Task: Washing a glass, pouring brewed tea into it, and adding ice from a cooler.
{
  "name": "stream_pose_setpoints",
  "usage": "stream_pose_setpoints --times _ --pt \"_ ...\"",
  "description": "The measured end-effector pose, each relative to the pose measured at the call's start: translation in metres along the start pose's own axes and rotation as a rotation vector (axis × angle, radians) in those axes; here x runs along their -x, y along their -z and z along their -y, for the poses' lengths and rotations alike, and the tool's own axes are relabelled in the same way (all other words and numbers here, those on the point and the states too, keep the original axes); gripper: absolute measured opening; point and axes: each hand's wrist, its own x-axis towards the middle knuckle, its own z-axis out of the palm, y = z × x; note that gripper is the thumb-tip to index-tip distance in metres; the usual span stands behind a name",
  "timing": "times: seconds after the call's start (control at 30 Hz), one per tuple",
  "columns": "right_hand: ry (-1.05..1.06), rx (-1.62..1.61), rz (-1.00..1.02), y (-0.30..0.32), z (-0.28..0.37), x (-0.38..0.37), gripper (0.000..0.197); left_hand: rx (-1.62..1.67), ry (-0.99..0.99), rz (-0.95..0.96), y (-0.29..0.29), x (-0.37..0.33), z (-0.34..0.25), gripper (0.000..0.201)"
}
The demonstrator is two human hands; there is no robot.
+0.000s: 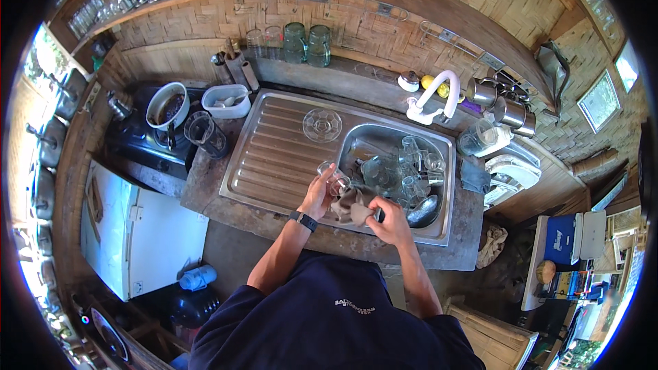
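Note:
My left hand [317, 195] is closed round a small clear drinking glass [338, 183], held over the edge between the drainboard [267, 144] and the sink basin. In my right hand [392, 225] is a grey-brown cloth [354, 207], bunched up against the glass's open end. Something small and dark shows by the right fingers; I cannot make out what it is. Inside the steel sink basin [439, 223] lie several clear glasses [410, 185] and a rounded metal bowl [423, 211]. A clear patterned glass dish [322, 125] rests on the ribbed drainboard.
The white tap [442, 96] curves over the basin's far side. Green glass mugs [319, 46] line the back ledge. On the left stand a dark blender jar [207, 133], a white tub [226, 101] and a pot [168, 106] on the stove. Plates [510, 173] stand at the right.

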Motion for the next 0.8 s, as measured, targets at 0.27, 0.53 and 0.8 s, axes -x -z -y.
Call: stream_pose_setpoints --times 0.27,0.53,0.8 --pt "-0.396 -0.096 -0.193 0.020 0.036 -0.013 0.024 0.011 -0.148 0.028 -0.036 0.008 -0.003 0.039" --pt "-0.370 -0.966 -0.181 0.039 0.013 -0.012 0.043 0.105 -0.197 0.168 -0.055 0.027 -0.032 0.039" --pt "-0.470 -1.522 -0.279 0.030 0.017 0.018 0.047 0.140 -0.233 0.168 -0.051 0.030 -0.040 0.032"
